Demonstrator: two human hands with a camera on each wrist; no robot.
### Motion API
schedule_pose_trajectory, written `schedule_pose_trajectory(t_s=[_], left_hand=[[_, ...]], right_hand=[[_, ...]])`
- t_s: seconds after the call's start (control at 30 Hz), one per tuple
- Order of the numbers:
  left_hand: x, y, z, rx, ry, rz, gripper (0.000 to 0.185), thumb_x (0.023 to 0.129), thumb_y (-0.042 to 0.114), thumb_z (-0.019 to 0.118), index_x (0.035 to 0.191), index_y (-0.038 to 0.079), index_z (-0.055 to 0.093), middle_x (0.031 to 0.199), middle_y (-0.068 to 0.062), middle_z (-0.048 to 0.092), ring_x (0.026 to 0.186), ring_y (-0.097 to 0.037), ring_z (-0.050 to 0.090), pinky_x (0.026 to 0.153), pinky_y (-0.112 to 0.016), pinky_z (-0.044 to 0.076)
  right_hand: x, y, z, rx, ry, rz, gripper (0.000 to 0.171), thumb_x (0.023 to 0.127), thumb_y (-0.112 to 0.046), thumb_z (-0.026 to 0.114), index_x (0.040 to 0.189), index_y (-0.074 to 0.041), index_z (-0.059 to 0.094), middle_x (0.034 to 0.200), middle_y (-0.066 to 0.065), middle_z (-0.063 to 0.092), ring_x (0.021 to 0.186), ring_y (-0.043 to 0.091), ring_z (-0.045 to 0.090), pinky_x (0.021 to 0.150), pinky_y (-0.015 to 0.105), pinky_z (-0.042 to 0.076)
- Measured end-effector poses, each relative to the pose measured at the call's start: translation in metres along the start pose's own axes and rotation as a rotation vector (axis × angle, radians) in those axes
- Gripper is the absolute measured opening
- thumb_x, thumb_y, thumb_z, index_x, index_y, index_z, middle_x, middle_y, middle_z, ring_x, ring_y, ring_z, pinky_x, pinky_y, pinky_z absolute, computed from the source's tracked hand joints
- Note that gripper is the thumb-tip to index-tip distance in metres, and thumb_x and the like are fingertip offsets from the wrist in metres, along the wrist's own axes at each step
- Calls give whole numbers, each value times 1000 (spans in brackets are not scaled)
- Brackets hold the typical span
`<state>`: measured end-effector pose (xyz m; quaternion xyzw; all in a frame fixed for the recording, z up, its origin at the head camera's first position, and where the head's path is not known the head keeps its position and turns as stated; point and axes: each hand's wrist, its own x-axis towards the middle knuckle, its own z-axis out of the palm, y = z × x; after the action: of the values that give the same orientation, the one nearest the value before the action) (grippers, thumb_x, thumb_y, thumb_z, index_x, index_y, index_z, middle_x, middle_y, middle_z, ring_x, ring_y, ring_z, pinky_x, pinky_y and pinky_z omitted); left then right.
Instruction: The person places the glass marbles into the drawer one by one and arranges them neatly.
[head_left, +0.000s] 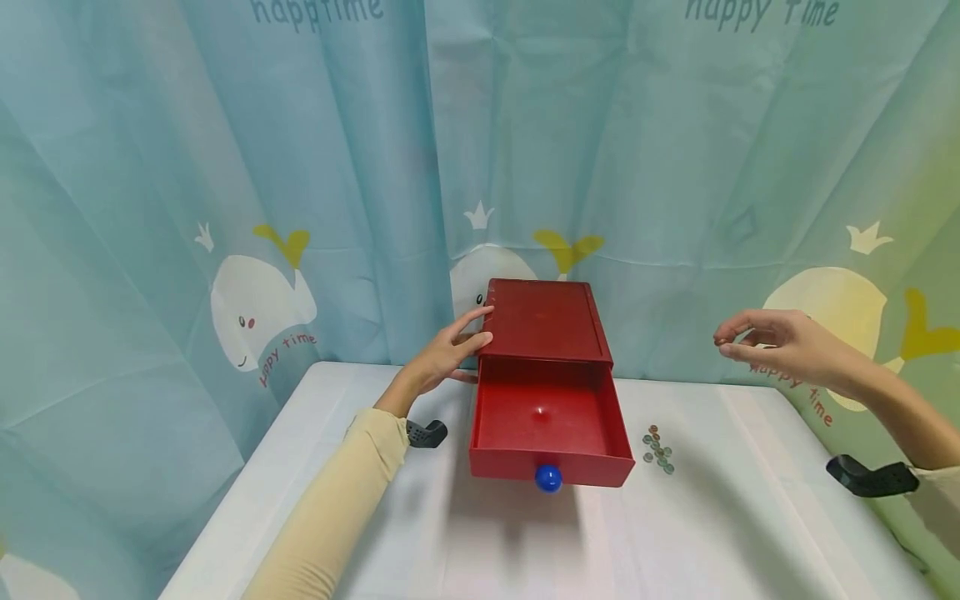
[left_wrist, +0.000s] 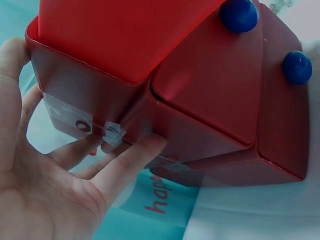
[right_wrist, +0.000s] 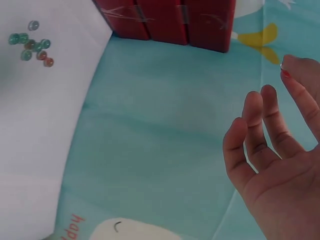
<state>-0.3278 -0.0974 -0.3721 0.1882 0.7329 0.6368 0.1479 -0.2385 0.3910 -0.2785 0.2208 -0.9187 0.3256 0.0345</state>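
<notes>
Left hand (head_left: 450, 354) rests against the left side of the red box (head_left: 546, 321), fingers straight, thumb at the top edge; wrist view shows fingertips (left_wrist: 150, 145) pressed on the side wall. Box sits mid-table at the far edge, top drawer (head_left: 551, 425) pulled out toward the near side, blue knob (head_left: 548, 477) on its front, one bead (head_left: 540, 412) inside. Right hand (head_left: 780, 343) is raised in the air right of the box, thumb and forefinger pinching a small bead (right_wrist: 285, 73), other fingers loose. A cluster of beads (head_left: 657, 449) lies on the white table (head_left: 750, 517) just right of the drawer
</notes>
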Motion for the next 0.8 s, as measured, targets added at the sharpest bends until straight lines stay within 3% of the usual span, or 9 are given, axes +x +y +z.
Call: schedule_pose_trajectory(t_s=[0.2, 0.5, 0.8], left_hand=[[1, -2, 1, 6, 2, 4, 57, 104, 33, 59, 157, 41, 38, 153, -15, 44, 136, -36, 50, 90, -57, 57], [1, -3, -1, 14, 6, 10, 57, 104, 35, 59, 156, 42, 38, 153, -15, 44, 135, -36, 51, 89, -57, 58], [0, -3, 0, 9, 1, 11, 59, 103, 37, 60, 156, 42, 37, 154, -15, 43, 136, -37, 50, 90, -57, 57]], right_hand=[[12, -7, -5, 14, -33, -105, 18, 95, -3, 72, 111, -10, 71, 106, -6, 72, 86, 11, 70, 71, 20, 54], [33, -36, -8, -14, -99, -104, 15, 97, -9, 72, 111, -14, 71, 106, -1, 71, 87, 15, 69, 71, 26, 54], [60, -68, -2, 10, -193, -134, 13, 96, -15, 75, 108, -14, 72, 106, 6, 70, 87, 20, 70, 78, 26, 57]])
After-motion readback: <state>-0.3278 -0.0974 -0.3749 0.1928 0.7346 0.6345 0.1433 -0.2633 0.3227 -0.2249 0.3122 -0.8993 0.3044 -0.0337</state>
